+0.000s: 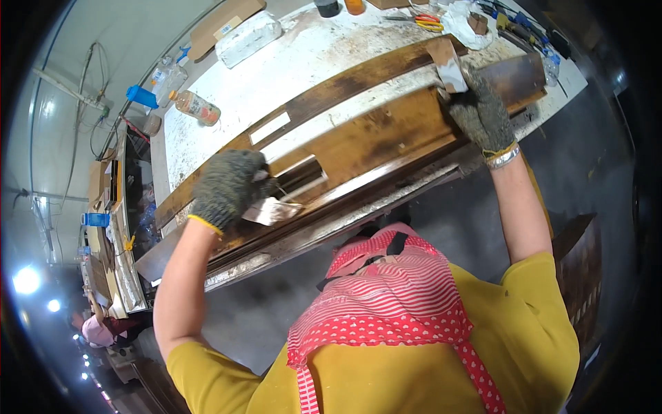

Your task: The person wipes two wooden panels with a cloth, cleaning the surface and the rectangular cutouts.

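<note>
Both gloved hands work a long brown wooden moulding (358, 138) lying along the white worktable's near edge (227, 96). The left hand (227, 188) presses a crumpled sanding sheet (272, 210) on it; the right hand (483, 114) grips a folded sheet (449, 65).

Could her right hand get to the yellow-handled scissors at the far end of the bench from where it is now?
Probably yes. The right hand rests on the brown wooden moulding, holding a sanding pad. The scissors lie just beyond on the white bench, nothing between, but the pad fills the hand.
</note>
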{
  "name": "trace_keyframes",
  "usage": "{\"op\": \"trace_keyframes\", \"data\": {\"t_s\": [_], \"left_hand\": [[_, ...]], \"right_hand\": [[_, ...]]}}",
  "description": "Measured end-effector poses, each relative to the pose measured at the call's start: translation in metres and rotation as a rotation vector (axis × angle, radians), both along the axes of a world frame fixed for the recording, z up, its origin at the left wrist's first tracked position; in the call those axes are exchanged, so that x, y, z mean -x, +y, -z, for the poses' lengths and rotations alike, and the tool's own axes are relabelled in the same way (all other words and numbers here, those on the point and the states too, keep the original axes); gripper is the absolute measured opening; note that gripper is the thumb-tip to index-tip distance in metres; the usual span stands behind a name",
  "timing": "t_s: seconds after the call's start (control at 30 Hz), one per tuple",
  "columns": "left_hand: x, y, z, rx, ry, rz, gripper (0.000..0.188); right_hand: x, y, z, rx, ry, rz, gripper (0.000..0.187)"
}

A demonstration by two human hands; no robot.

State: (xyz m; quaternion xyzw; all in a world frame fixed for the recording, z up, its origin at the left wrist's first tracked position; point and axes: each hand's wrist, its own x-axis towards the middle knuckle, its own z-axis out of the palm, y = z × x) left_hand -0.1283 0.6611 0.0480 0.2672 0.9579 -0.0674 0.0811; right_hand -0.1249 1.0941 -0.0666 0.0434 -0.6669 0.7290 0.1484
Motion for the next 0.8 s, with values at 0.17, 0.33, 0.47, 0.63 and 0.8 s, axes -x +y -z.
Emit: {"op": "trace_keyframes", "data": {"t_s": [0.17, 0.33, 0.47, 0.63, 0.8], "left_hand": [[-0.011, 0.0, -0.016, 0.054, 0.205, 0.048, 0.022], [-0.011, -0.002, -0.009, 0.106, 0.208, 0.032, 0.021], [-0.022, 0.004, -0.014, 0.135, 0.262, 0.06, 0.019], [-0.073, 0.011, -0.008, 0.216, 0.213, 0.063, 0.022], [-0.097, 0.003, 0.027, 0.091, 0.142, 0.103, 0.033]], "right_hand": [[0.01, 0.002, -0.011, -0.368, 0.236, 0.051, 0.053], [0.017, -0.013, -0.018, -0.59, 0.515, 0.102, 0.056], [0.014, -0.009, -0.031, -0.539, 0.408, 0.133, 0.057], [0.005, 0.005, -0.03, -0.827, 0.732, 0.27, 0.057], [-0.007, -0.008, -0.002, -0.476, 0.539, 0.033, 0.051]]}}
